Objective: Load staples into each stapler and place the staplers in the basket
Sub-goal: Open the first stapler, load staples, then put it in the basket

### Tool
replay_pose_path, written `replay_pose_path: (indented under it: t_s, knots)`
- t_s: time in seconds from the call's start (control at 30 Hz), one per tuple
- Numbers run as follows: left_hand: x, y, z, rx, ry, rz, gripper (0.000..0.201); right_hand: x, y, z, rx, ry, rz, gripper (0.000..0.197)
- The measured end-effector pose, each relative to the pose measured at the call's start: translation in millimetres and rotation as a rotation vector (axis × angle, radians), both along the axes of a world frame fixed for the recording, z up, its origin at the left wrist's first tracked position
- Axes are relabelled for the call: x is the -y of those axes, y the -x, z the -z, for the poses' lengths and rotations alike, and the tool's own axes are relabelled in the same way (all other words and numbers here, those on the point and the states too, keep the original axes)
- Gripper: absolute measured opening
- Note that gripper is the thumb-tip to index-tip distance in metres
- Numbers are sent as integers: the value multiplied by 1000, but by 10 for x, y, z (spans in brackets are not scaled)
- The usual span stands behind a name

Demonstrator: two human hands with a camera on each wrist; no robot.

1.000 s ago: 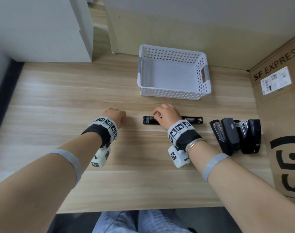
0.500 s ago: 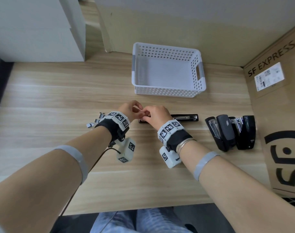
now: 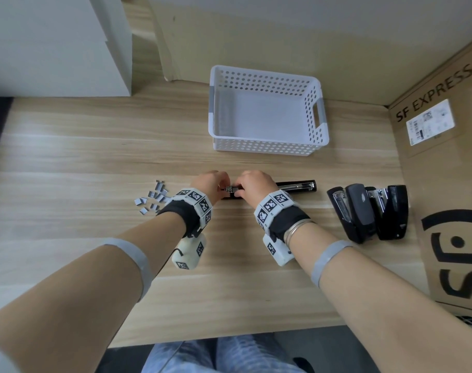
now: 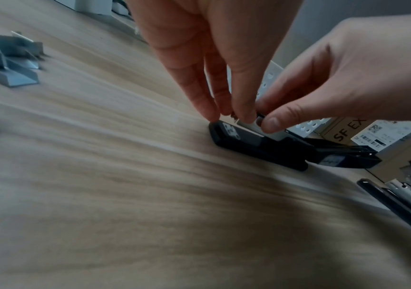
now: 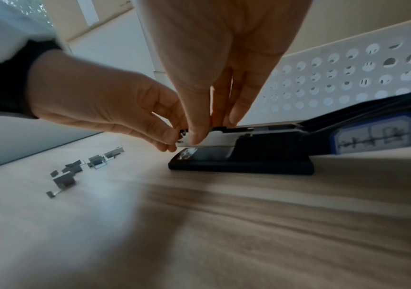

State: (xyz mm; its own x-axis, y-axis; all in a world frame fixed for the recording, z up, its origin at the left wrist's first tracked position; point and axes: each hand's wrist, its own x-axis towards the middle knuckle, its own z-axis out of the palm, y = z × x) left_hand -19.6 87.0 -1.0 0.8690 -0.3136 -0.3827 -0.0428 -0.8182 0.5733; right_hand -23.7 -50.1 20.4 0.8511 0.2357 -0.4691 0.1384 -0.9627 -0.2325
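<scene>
My left hand (image 3: 208, 185) is bent at the front tip of the long black stapler (image 3: 296, 186), and its finger and thumb pinch something small there; I cannot tell if it is a bit of staples. My right hand (image 3: 252, 184) is just beside it, so close that the two hands almost touch. Its thumb and fingers (image 5: 197, 135) squeeze the shiny metal rail (image 5: 214, 137) of that stapler from both sides. The stapler lies flat on the light wooden tabletop (image 3: 95, 157), opened out in a long line. Its black base (image 5: 241, 164) sits under the rail, and its top part stretches away to my right. To the left of my left hand lies a little heap of grey metal staple pieces (image 3: 154, 197), loose on the tabletop. To the right of my right hand, well apart from the open stapler, are two more black staplers (image 3: 369, 211), side by side and touching each other. Behind my hands, farther back on the tabletop, stands the white plastic basket with round holes (image 3: 264, 150). No stapler is in it. At the far right is a big brown cardboard box (image 3: 444, 170) with black letters and a white label on it. At the back left is a white cabinet (image 3: 54, 49).
</scene>
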Motion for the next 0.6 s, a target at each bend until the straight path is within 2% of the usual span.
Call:
replay_pose_path:
  t_s: [0.13, 0.27, 0.37, 0.47, 0.53, 0.6]
  knots:
    - [-7, -11, 23, 4, 4, 20, 25, -2, -46, 16, -31, -89, 76, 24]
    - [-13, -12, 45, 16, -4, 34, 23, 10, -48, 25, -16, -87, 128, 20]
    - [-16, -18, 33, 11, -34, 67, 23, 142, -72, -2, 17, -65, 203, 27]
    - [-112, -44, -15, -17, -105, 74, 24, 250, -69, -59, 65, -32, 202, 29]
    - [-272, -86, -46, -12, -161, 17, 27, 245, -57, -91, 112, -59, 193, 28]
    - [-476, -131, -82, 10, -295, -59, 29, 197, -52, -96, 129, -84, 195, 27]
